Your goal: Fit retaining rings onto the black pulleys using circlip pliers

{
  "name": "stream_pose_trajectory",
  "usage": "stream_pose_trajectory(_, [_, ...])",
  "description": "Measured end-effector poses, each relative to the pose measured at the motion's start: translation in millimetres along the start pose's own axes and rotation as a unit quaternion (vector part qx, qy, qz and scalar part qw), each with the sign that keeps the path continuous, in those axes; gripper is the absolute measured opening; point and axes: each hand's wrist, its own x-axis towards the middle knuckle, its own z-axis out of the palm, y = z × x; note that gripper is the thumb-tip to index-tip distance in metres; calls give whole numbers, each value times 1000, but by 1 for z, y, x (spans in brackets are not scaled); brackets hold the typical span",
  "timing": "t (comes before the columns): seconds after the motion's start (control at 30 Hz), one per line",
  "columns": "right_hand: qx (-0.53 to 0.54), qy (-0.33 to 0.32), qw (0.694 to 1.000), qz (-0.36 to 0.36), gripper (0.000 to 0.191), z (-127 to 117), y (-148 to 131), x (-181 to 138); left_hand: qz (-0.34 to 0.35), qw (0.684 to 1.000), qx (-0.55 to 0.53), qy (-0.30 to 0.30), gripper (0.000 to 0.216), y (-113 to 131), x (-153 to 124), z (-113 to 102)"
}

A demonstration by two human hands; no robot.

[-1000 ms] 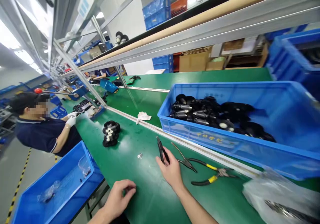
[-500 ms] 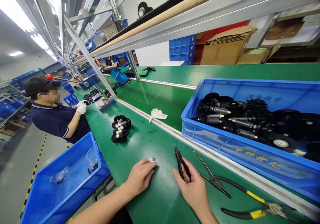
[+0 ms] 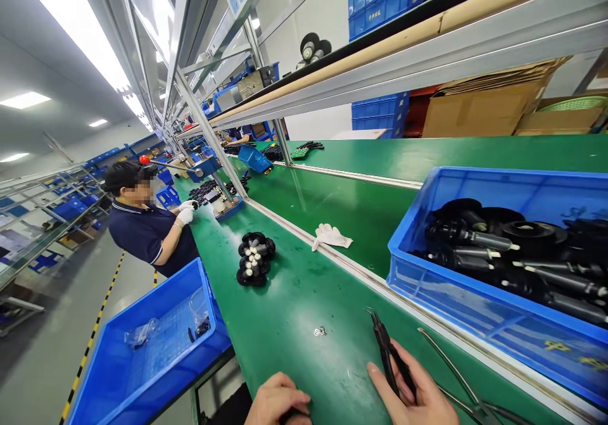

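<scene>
Beyond the rail at the far edge of the green tabletop [image 3: 289, 358], a blue crate [image 3: 475, 312] holds many black disc-ended parts [image 3: 487, 241]. A smaller cluster [image 3: 255, 259] stands towards the near edge. The right hand [image 3: 424, 405] grasps bent-tip pliers [image 3: 381, 338], tips bare. The left hand [image 3: 275, 403] curls at the near edge; I cannot tell whether it holds anything. Small metal rings [image 3: 320, 331] lie loose mid-tabletop, not yet fitted.

From where I stand: factory wkshp, prod.-line type. Evid.: long green counter [image 3: 285, 349], metal framing [image 3: 211, 135] above it, strip lights [image 3: 78, 23] o'head, blue plastic bin [image 3: 451, 304] w/ many blk parts [image 3: 479, 241], co-worker [image 3: 142, 232] in white gloves [image 3: 184, 215] farther along, yel./blk striped floor tape [image 3: 98, 323].
</scene>
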Motion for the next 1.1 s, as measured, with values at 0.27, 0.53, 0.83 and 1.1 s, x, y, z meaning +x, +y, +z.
stream_pose_trajectory(0.27, [-3, 16, 1000, 4, 70, 5, -17, 2, -320, 942, -63, 79, 29, 40, 22, -29])
stream_pose_trajectory(0.53, [-3, 4, 1000, 21, 72, 8, -23, 1, -350, 913, -108, 180, 37, 42, -8, -60])
stream_pose_trajectory(0.83, [29, 2, 1000, 2, 65, 12, -32, 5, -536, 741, -207, 347, 91, 44, -26, -36])
stream_pose_trajectory(1.1, [82, -2, 996, -25, 58, 18, -34, 7, -599, 677, -279, 326, 97, 36, -12, -35])
